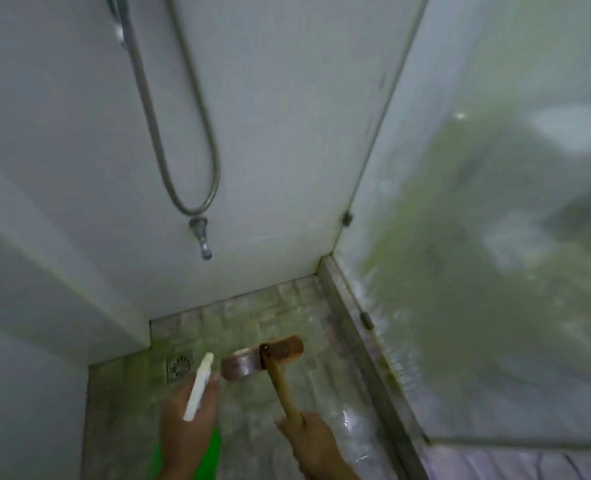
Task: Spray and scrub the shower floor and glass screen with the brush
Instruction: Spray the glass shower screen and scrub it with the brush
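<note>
A brown wooden brush [262, 357] lies head-down on the wet stone shower floor [252, 320], its long handle running back to my right hand [313, 445], which grips the handle's lower part. My left hand [186, 424] holds a spray bottle [198, 389] with a white nozzle and green body, nozzle pointing toward the floor drain [179, 368]. The glass screen [494, 237] fills the right side, streaked with foam and droplets.
White walls close the stall at the back and left. A metal shower hose [183, 133] loops down the back wall to a tap [202, 237]. A raised stone kerb [359, 344] runs under the glass. Tiled floor [515, 464] shows outside at bottom right.
</note>
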